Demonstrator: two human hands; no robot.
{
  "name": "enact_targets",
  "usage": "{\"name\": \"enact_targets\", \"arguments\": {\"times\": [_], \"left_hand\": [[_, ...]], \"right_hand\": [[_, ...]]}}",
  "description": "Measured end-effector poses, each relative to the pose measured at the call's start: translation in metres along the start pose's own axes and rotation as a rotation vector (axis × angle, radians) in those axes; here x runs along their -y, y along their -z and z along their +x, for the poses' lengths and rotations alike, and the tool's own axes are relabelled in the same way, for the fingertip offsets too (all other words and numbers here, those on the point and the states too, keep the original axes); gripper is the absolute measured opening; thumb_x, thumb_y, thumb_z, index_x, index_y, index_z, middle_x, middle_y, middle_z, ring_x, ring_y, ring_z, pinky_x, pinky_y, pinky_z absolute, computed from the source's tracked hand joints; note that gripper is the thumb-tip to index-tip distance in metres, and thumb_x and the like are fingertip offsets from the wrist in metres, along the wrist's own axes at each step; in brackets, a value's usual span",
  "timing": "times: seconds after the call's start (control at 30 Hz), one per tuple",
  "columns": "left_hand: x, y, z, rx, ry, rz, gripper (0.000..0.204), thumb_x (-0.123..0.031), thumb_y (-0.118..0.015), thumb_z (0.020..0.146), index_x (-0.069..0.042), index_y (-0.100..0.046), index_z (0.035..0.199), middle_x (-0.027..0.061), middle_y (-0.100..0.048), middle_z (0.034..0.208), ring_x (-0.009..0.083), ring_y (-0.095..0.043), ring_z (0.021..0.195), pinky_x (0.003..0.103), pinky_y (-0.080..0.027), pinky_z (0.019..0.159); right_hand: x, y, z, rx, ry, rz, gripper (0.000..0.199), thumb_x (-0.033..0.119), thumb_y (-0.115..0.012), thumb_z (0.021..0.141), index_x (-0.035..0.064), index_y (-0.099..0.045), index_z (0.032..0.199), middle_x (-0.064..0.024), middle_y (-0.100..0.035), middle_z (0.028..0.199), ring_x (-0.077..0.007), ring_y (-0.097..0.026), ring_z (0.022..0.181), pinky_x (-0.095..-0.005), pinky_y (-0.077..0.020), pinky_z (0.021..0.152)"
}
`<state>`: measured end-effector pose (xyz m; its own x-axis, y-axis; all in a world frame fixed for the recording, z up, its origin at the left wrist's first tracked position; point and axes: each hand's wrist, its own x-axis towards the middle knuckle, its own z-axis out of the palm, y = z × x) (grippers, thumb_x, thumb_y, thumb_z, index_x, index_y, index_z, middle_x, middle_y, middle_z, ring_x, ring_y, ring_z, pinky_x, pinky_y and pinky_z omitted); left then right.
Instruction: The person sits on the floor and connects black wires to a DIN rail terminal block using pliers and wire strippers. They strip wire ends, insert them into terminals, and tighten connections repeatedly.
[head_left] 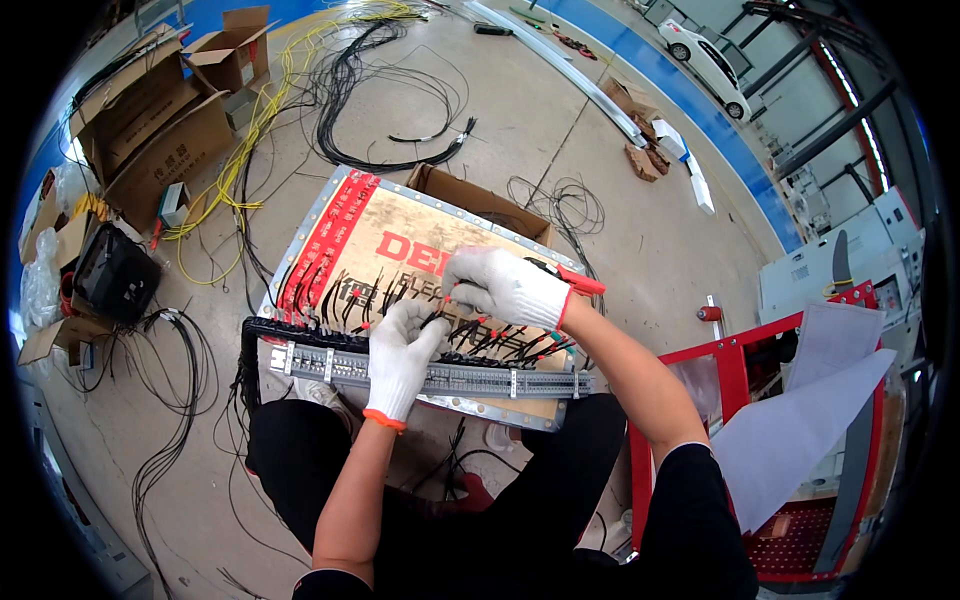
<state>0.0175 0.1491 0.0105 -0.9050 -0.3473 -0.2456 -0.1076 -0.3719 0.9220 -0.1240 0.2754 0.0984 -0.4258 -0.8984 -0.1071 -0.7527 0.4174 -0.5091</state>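
Observation:
Both my hands wear white knit gloves. They work over a row of short black wires [516, 346], several with red tips, that rise along the near side of a cardboard box [345, 235]. My left hand [400, 355] has its fingers closed on a black wire, above a grey terminal strip [460, 380]. Just beyond it and to the right, my right hand [505, 287] is pinched near the same wires; what sits in its fingertips is mostly hidden. A red-handled tool [585, 282] shows beside the right wrist; I cannot tell if it is held.
Black cable bundles [330, 120] and yellow cable [262, 150] lie on the floor beyond. Opened cartons [160, 150] and a black case [112, 275] stand at left. A red metal frame [735, 375] with white sheets [790, 430] is close on the right.

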Motion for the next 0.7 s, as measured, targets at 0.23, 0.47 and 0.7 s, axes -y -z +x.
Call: {"name": "enact_targets", "arguments": {"times": [0.23,0.47,0.7], "left_hand": [[-0.001,0.001,0.001,0.047,0.004,0.013,0.023,-0.006,-0.068,0.091,0.003,-0.060,0.110,0.0076,-0.069,0.093,0.0101,-0.066,0.071,0.023,-0.052,0.060],[-0.002,0.002,0.000,0.059,-0.005,-0.058,0.020,-0.003,-0.061,0.095,0.005,-0.055,0.113,0.0114,-0.069,0.098,0.0161,-0.070,0.080,0.027,-0.058,0.070],[-0.003,0.002,-0.002,0.082,-0.003,-0.089,0.015,-0.004,-0.057,0.097,0.002,-0.054,0.110,0.0108,-0.070,0.094,0.0137,-0.068,0.077,0.026,-0.056,0.067]], "right_hand": [[0.004,-0.009,-0.004,-0.120,0.035,-0.025,0.014,0.020,-0.065,0.088,0.0068,-0.067,0.090,-0.0139,-0.067,0.079,-0.0336,-0.065,0.082,-0.0432,-0.0491,0.075],[0.000,-0.014,-0.007,-0.139,0.161,-0.046,0.014,0.018,-0.066,0.087,0.0069,-0.069,0.094,-0.0134,-0.067,0.079,-0.0303,-0.066,0.073,-0.0391,-0.0505,0.071],[-0.007,-0.001,-0.011,-0.104,-0.033,0.426,0.020,0.011,-0.057,0.094,0.0028,-0.068,0.108,-0.0107,-0.068,0.083,-0.0196,-0.067,0.070,-0.0331,-0.0541,0.067]]}}
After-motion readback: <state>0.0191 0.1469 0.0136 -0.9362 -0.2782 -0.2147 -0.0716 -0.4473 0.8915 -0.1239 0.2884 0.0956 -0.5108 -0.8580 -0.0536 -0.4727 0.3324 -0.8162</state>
